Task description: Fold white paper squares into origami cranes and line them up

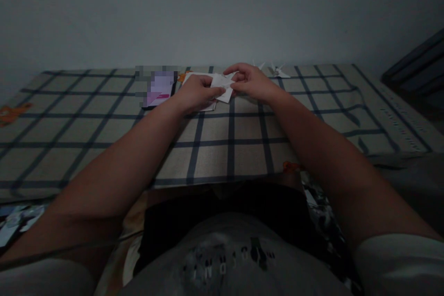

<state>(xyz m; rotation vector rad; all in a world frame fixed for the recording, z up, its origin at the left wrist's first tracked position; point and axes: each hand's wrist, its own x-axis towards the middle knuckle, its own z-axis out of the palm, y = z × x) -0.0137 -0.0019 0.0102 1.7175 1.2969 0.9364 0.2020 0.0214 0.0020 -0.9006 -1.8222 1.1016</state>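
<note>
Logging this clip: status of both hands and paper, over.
Left hand and right hand holding white paper. Phone off to the left. Nothing visibly in the way.

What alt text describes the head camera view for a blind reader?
A person's left hand and right hand hold a folded piece of white paper above a beige cloth with dark blue grid lines. A dark-edged phone with a lit purple screen lies left of them; pointed white paper shapes sit beyond the right hand.

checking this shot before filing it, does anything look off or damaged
Yes: coarse blocky squares cover part of the phone and the checked tablecloth beside it, unlike the smoother picture around them, probably an image effect. No spill shows, and the held white paper has no clear tear.
</note>
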